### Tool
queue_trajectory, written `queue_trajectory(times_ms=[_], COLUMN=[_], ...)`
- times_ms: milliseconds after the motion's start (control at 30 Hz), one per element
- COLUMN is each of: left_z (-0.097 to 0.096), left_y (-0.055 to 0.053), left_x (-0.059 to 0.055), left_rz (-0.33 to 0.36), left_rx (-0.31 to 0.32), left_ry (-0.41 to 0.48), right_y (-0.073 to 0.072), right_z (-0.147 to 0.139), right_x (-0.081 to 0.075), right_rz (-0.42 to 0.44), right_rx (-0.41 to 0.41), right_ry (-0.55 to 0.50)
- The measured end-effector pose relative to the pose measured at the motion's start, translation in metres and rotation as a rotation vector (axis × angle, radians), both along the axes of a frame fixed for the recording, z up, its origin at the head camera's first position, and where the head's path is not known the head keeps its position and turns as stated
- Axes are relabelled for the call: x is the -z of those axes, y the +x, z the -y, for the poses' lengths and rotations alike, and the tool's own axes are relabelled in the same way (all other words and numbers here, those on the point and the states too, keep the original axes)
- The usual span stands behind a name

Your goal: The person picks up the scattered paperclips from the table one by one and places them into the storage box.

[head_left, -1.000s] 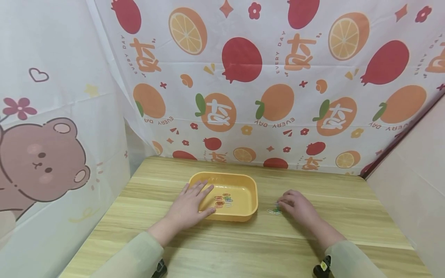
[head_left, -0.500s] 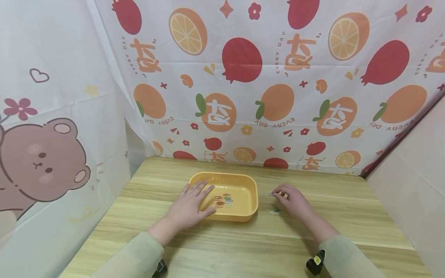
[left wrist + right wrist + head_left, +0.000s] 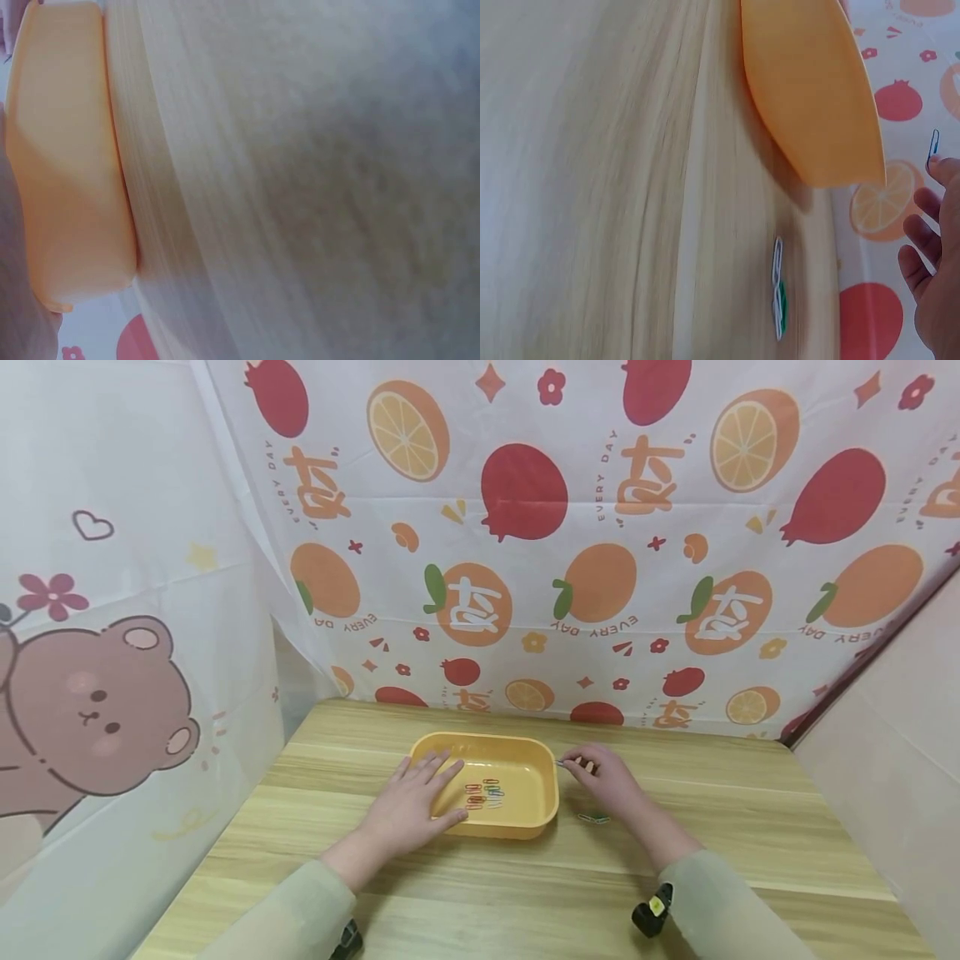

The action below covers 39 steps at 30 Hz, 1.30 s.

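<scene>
My right hand (image 3: 602,776) pinches a small blue paper clip (image 3: 934,146) between thumb and forefinger, close to the right rim of a yellow plastic tray (image 3: 543,810). The other fingers of that hand are loosely bent. My left hand (image 3: 405,806) lies with fingers spread over the left side of the tray, the thumb at its front rim. Inside the tray are several red paper clips (image 3: 473,797), with blue, green and white ones beside them. On the table right of the tray lie a few white and green paper clips (image 3: 778,289), overlapping one another.
The wood-grain table (image 3: 480,893) carries everything. A white cloth with fruit prints (image 3: 525,585) hangs along its back edge, and a bear-print cloth (image 3: 97,710) hangs on the left. A pale panel (image 3: 892,760) borders the right side.
My right hand has picked up the blue paper clip from the small pile and carried it left and away from me to the tray's rim. The left hand stays where it was.
</scene>
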<state>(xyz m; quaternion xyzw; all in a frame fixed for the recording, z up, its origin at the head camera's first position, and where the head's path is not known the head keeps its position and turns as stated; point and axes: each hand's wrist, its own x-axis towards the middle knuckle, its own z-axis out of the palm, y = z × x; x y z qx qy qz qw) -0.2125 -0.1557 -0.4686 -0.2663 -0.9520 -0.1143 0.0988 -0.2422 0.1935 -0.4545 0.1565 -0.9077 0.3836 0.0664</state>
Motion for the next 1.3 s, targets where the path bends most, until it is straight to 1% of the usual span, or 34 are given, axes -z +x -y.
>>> queue_trajectory(times_ms=[200, 433, 633, 867, 967, 1100, 1200, 1300], left_z=[-0.001, 0.0, 0.0, -0.001, -0.001, -0.001, -0.001, 0.0], left_y=[0.001, 0.003, 0.003, 0.003, 0.002, 0.002, 0.001, 0.001], left_x=[0.0, 0.0, 0.002, 0.002, 0.002, 0.002, 0.003, 0.004], left_rz=[-0.01, 0.002, 0.014, 0.001, -0.005, -0.006, -0.009, -0.011], left_rx=[-0.005, -0.013, -0.02, -0.016, -0.013, -0.014, -0.013, -0.012], left_ry=[-0.01, -0.014, -0.015, -0.025, -0.023, -0.021, -0.024, -0.017], right_y=[-0.004, -0.006, -0.006, -0.008, -0.009, -0.01, -0.012, -0.015], right_z=[0.017, 0.048, 0.074, 0.088, 0.092, 0.098, 0.103, 0.11], right_x=[-0.002, -0.006, -0.012, -0.012, -0.01, -0.009, -0.005, 0.0], right_rz=[-0.022, 0.013, 0.025, 0.001, 0.003, -0.005, 0.002, 0.022], right_rx=[-0.016, -0.042, -0.075, -0.102, -0.115, -0.159, -0.184, -0.186], right_ry=[-0.02, -0.039, -0.027, -0.02, 0.013, 0.089, 0.187, 0.308])
